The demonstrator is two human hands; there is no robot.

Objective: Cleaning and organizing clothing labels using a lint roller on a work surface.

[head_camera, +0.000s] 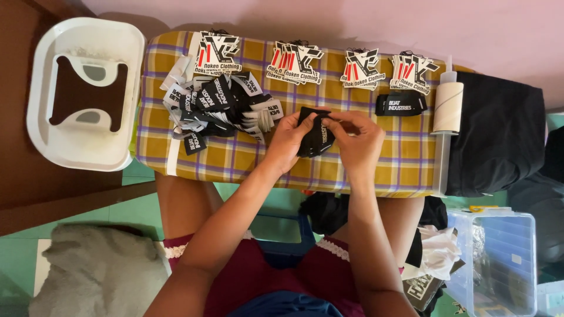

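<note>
- Both hands met over the checked tabletop (364, 170): left hand (288, 141) gripped the black label stack (314, 138).
- Right hand (358, 141) pinched its top edge; stack upright between them, right of the loose label pile (217, 105).

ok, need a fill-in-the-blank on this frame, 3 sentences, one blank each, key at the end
1. Both hands, the left hand and the right hand, hold a small stack of ____ fabric labels.
2. The checked cloth covering the board is mostly ____ with purple lines.
3. Along the board's far edge lie ____ bunches of hang tags.

Missing words: black; yellow; four
</note>
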